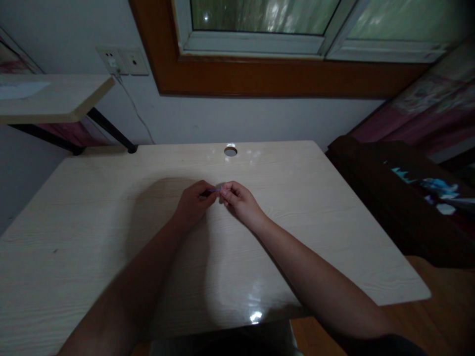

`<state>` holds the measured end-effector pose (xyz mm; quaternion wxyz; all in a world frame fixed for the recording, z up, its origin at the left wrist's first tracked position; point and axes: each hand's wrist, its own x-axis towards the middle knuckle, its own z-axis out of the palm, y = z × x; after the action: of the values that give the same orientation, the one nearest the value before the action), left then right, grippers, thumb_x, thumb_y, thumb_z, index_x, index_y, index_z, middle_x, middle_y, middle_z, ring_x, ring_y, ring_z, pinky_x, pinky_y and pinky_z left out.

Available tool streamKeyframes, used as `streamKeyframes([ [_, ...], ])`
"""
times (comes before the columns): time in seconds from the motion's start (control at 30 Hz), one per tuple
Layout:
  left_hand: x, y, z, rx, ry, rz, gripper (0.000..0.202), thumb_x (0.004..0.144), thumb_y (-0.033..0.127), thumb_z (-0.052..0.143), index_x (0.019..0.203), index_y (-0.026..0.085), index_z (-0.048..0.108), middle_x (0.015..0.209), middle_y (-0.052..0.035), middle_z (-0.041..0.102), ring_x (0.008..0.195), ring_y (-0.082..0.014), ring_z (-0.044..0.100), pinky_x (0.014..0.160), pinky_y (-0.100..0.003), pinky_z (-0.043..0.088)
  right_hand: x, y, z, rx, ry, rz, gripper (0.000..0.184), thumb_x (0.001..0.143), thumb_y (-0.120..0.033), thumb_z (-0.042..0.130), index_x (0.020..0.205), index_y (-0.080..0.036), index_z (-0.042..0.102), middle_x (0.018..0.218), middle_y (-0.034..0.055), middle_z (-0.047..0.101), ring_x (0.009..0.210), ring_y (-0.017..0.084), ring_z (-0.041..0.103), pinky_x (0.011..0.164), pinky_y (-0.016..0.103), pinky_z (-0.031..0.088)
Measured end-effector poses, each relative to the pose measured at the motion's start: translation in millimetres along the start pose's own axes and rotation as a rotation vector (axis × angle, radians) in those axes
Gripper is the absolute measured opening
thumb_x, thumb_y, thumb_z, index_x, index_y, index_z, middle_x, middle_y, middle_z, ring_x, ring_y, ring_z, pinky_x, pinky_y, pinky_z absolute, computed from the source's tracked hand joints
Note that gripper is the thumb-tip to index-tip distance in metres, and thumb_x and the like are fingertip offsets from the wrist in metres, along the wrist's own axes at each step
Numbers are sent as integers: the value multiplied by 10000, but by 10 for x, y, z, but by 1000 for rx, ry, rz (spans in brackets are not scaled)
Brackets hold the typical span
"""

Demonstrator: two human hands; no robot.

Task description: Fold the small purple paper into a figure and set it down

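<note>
Between my two hands runs a thin purple strand [214,190], too small for me to tell its kind. My left hand [196,200] is closed, pinching the strand's left part between thumb and fingers. From the right, my right hand [238,198] pinches the other end, fingers curled and the tips hiding most of it. The fingertips of both hands almost meet, just above the pale wood-grain desk [156,277]. A shadow falls on the desk to the left of my left hand.
A round cable hole [230,151] lies near the desk's back edge. At the left, a raised shelf [55,99] stands on black legs. A white cord [133,106] hangs from the wall socket [122,61]. Dark furniture [371,198] is beyond the right edge.
</note>
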<state>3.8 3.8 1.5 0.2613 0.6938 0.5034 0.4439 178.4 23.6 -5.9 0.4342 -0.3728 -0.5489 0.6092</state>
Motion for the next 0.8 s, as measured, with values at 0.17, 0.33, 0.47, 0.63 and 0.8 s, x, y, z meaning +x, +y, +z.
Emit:
streamKeyframes([
  [0.17, -5, 58, -7, 19, 24, 39, 102, 854, 275, 665, 813, 183, 647, 772, 0, 641, 700, -129, 603, 678, -241, 494, -6, -1, 25, 59, 4, 17, 327, 780, -492, 708, 835, -197, 579, 678, -36, 542, 567, 100, 445, 558, 250, 332],
  [0.33, -16, 69, -11, 0, 9, 28, 86, 854, 270, 669, 841, 188, 646, 802, -7, 639, 737, -135, 621, 699, -248, 515, -42, -13, 27, -161, 22, -85, 193, 886, -397, 601, 874, -206, 579, 659, -36, 507, 594, 126, 458, 568, 260, 351],
  [0.47, -18, 63, -5, -63, 12, -11, 169, 847, 350, 697, 865, 192, 639, 831, -17, 648, 732, -139, 637, 684, -249, 537, -67, -59, -12, -513, 26, -344, 79, 917, -256, 565, 863, -202, 586, 835, 23, 587, 796, 166, 541, 729, 297, 422],
  [0.63, -16, 71, -4, -33, 18, 11, 188, 863, 363, 681, 835, 187, 619, 820, -20, 636, 727, -136, 629, 686, -249, 537, -84, -116, -42, -716, 3, -476, 70, 950, -197, 517, 917, -197, 579, 886, 49, 593, 845, 183, 559, 765, 305, 443],
  [0.8, -14, 59, -22, 5, 27, 61, 157, 882, 338, 654, 835, 192, 622, 806, -16, 641, 734, -137, 626, 696, -247, 534, -93, -137, -33, -731, 12, -481, 74, 964, -214, 526, 934, -197, 592, 908, 54, 601, 873, 184, 570, 792, 303, 447],
])
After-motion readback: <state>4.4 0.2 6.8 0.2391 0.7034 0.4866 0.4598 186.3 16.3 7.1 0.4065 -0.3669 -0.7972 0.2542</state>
